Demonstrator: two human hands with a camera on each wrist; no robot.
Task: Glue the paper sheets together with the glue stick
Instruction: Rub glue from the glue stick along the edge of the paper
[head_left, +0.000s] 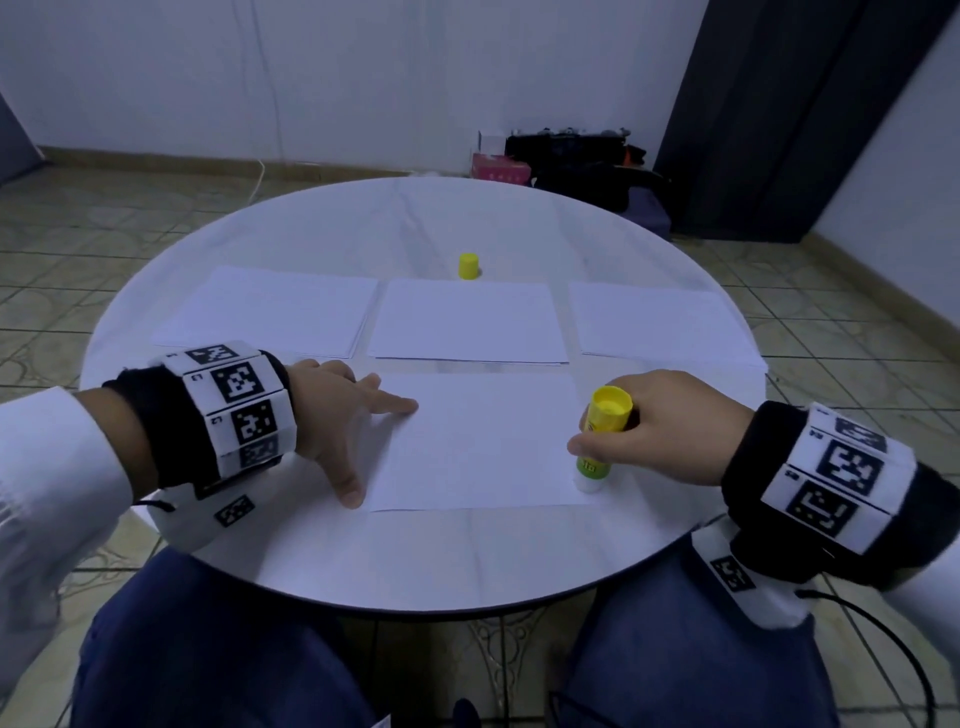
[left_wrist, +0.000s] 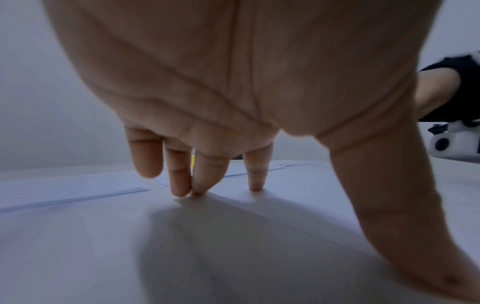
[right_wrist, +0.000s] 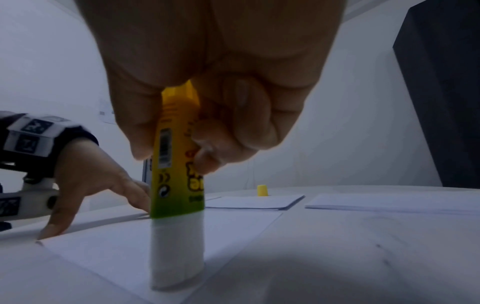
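A white paper sheet (head_left: 478, 441) lies near the table's front, in front of me. My left hand (head_left: 343, 415) presses its left edge with spread, straight fingers (left_wrist: 255, 174). My right hand (head_left: 660, 421) grips a yellow-green glue stick (head_left: 602, 441), uncapped and held upright with its white glue end down on the sheet's front right corner (right_wrist: 176, 257). Its yellow cap (head_left: 468, 266) stands apart at the back of the table. Three more stacks of white sheets lie in a row behind: left (head_left: 270, 312), middle (head_left: 467, 322), right (head_left: 660, 327).
The round white table (head_left: 415, 561) ends close to my knees. Beyond it, on the tiled floor, sit a pink box (head_left: 498, 169) and dark bags (head_left: 587, 166). A dark curtain (head_left: 789, 114) hangs at the right.
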